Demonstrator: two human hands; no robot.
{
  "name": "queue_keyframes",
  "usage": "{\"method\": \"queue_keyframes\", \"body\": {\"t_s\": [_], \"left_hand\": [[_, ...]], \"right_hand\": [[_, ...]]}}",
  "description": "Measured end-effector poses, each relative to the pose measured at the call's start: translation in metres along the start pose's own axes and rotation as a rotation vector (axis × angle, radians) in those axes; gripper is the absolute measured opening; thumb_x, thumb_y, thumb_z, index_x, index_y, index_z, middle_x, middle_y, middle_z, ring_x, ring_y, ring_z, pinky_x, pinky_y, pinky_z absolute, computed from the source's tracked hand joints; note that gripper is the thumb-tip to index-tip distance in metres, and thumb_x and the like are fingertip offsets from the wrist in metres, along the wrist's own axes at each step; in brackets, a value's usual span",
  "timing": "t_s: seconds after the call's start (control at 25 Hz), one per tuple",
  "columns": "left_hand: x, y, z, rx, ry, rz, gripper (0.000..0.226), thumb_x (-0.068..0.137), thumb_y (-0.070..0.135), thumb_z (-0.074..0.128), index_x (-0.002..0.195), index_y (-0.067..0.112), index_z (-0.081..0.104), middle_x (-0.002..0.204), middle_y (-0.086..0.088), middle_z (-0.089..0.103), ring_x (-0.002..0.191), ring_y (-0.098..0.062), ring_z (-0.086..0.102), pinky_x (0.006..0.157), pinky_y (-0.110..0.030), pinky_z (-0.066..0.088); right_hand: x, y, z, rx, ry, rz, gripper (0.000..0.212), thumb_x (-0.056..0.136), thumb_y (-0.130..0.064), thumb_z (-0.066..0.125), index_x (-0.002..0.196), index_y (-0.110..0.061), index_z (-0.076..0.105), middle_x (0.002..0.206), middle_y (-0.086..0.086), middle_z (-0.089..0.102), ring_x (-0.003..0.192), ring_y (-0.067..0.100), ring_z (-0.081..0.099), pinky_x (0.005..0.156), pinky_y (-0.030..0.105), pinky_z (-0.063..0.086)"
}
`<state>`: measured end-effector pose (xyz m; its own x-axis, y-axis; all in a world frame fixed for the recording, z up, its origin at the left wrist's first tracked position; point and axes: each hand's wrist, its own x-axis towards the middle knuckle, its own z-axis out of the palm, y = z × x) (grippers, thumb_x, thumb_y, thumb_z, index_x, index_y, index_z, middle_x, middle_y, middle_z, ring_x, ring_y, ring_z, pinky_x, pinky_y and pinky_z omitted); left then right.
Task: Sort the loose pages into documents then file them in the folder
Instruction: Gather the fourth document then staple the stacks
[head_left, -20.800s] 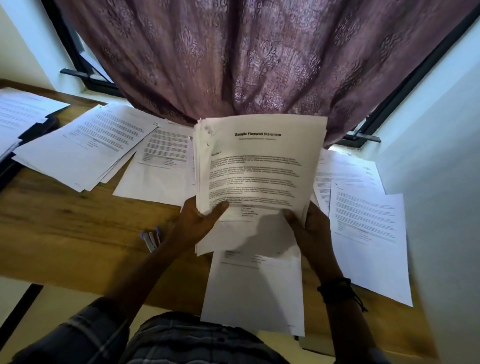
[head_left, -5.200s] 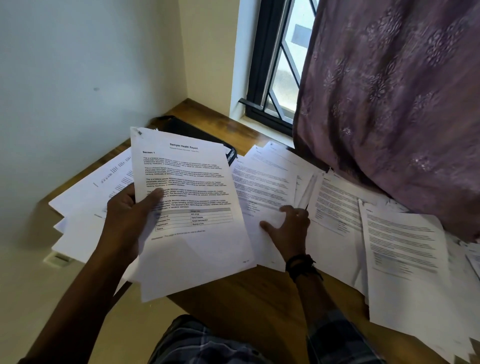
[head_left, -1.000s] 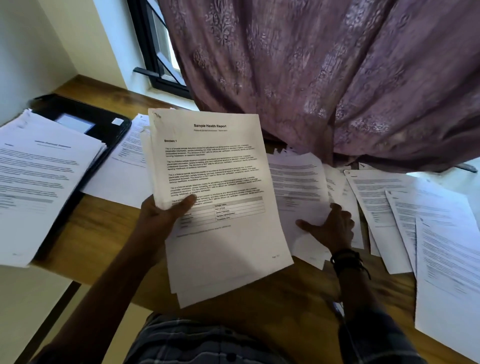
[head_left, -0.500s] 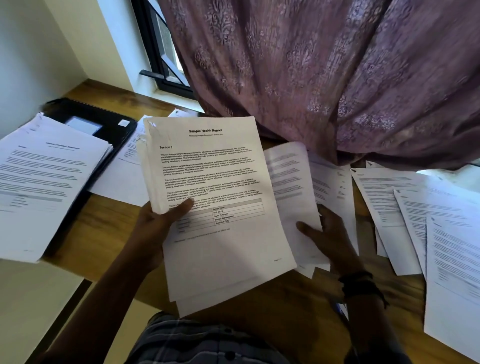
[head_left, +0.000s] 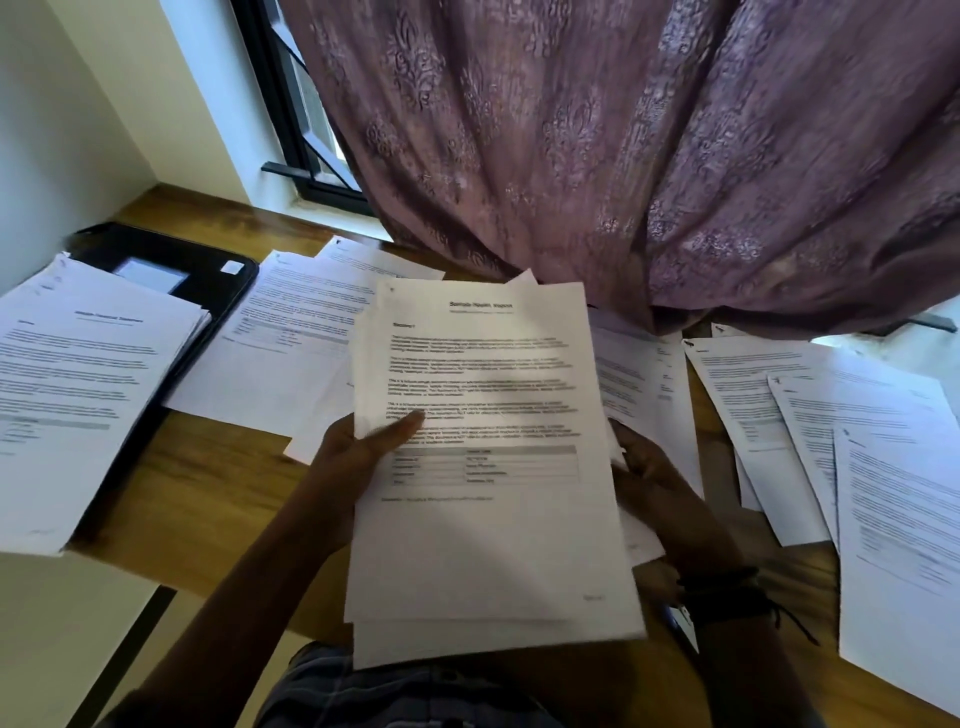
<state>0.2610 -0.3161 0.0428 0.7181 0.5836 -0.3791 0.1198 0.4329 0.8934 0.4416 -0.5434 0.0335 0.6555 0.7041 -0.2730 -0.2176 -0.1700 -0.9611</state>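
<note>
Our left grip (head_left: 349, 467) thumb-pinches the white printed paper stack (head_left: 493, 545); right grip (head_left: 660, 493) unclear. One-edge hold: sheets may slip, misorder.

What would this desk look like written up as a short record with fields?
Setting: wooden table below a purple curtain
Left hand: grips a stack of pages, thumb on top
Top page: printed text with a small table, blurred
Right hand: at the stack's right edge, fingers partly hidden
Folder: black, on the left, partly under another pile
Loose pages: spread overlapping on the right
</note>
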Motion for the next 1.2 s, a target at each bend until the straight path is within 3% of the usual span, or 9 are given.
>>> {"method": "queue_keyframes", "body": {"t_s": [0.08,0.12,0.24,0.36,0.6,0.84,1.04,1.12,1.2], "left_hand": [[0.000,0.003,0.011,0.056,0.006,0.074,0.022,0.090,0.016,0.065,0.112,0.019,0.069,0.105,-0.002,0.076,0.097,-0.025,0.073,0.077,-0.039,0.060],[0.001,0.006,0.015,0.071,0.010,0.119,0.024,0.090,0.016,0.066,0.114,0.019,0.068,0.107,-0.001,0.075,0.098,-0.024,0.072,0.081,-0.041,0.059],[0.002,0.021,0.025,0.110,0.001,0.275,0.033,0.089,0.018,0.067,0.122,0.019,0.065,0.111,0.002,0.074,0.101,-0.020,0.071,0.083,-0.038,0.059],[0.004,0.029,0.033,0.136,-0.028,0.377,0.033,0.084,0.024,0.069,0.117,0.022,0.065,0.110,0.005,0.074,0.100,-0.017,0.071,0.080,-0.033,0.060],[0.011,0.002,0.039,0.144,-0.047,0.356,0.036,0.079,0.025,0.070,0.115,0.023,0.066,0.112,0.005,0.073,0.105,-0.017,0.069,0.088,-0.040,0.058],[0.018,-0.010,0.038,0.153,-0.104,0.368,0.033,0.081,0.017,0.072,0.104,0.040,0.070,0.110,0.012,0.073,0.106,-0.013,0.068,0.082,-0.029,0.059],[0.021,-0.017,0.040,0.356,-0.136,0.429,0.034,0.084,0.020,0.069,0.119,0.018,0.067,0.115,0.016,0.071,0.109,-0.010,0.067,0.087,-0.020,0.054],[0.020,-0.017,0.045,0.340,-0.153,0.447,0.033,0.088,0.014,0.068,0.121,0.012,0.067,0.116,0.011,0.071,0.110,-0.009,0.067,0.088,-0.020,0.054],[0.015,-0.016,0.052,0.307,-0.167,0.443,0.032,0.088,0.012,0.067,0.120,0.013,0.068,0.116,0.007,0.072,0.110,-0.010,0.067,0.090,-0.024,0.054]], "right_hand": [[0.003,-0.009,0.006,-0.065,0.018,-0.013,0.043,0.085,-0.065,0.045,0.110,-0.031,0.054,0.101,-0.002,0.071,0.102,0.022,0.068,0.080,0.029,0.057],[0.003,-0.010,0.004,-0.069,0.030,-0.050,0.046,0.083,-0.065,0.041,0.110,-0.030,0.054,0.098,-0.004,0.073,0.096,0.017,0.070,0.077,0.028,0.058],[-0.006,-0.017,0.009,-0.201,-0.003,-0.241,0.027,0.084,-0.037,0.054,0.110,-0.031,0.059,0.101,-0.023,0.072,0.099,0.003,0.068,0.074,0.016,0.055],[-0.010,-0.011,0.010,-0.303,0.120,-0.379,0.029,0.080,-0.024,0.066,0.107,-0.033,0.060,0.104,-0.034,0.067,0.101,-0.005,0.065,0.078,0.012,0.053],[-0.017,0.023,0.011,-0.263,0.172,-0.347,0.044,0.078,-0.039,0.076,0.117,-0.026,0.060,0.115,-0.017,0.068,0.107,0.007,0.066,0.083,0.023,0.057],[-0.017,0.042,0.016,-0.211,0.219,-0.281,0.029,0.089,-0.014,0.065,0.115,-0.025,0.061,0.115,-0.019,0.069,0.108,0.005,0.065,0.086,0.028,0.058],[-0.025,0.035,0.001,-0.145,0.093,-0.139,0.044,0.090,-0.040,0.062,0.129,-0.020,0.055,0.126,-0.006,0.065,0.115,0.011,0.063,0.090,0.034,0.056],[-0.026,0.029,-0.022,-0.166,0.185,-0.124,0.062,0.085,-0.057,0.062,0.132,-0.019,0.051,0.129,-0.005,0.063,0.118,0.012,0.060,0.094,0.030,0.053],[-0.024,0.031,-0.057,-0.398,0.400,-0.105,0.064,0.090,-0.050,0.060,0.140,-0.014,0.045,0.140,-0.004,0.052,0.127,0.010,0.050,0.101,0.024,0.043]]}}
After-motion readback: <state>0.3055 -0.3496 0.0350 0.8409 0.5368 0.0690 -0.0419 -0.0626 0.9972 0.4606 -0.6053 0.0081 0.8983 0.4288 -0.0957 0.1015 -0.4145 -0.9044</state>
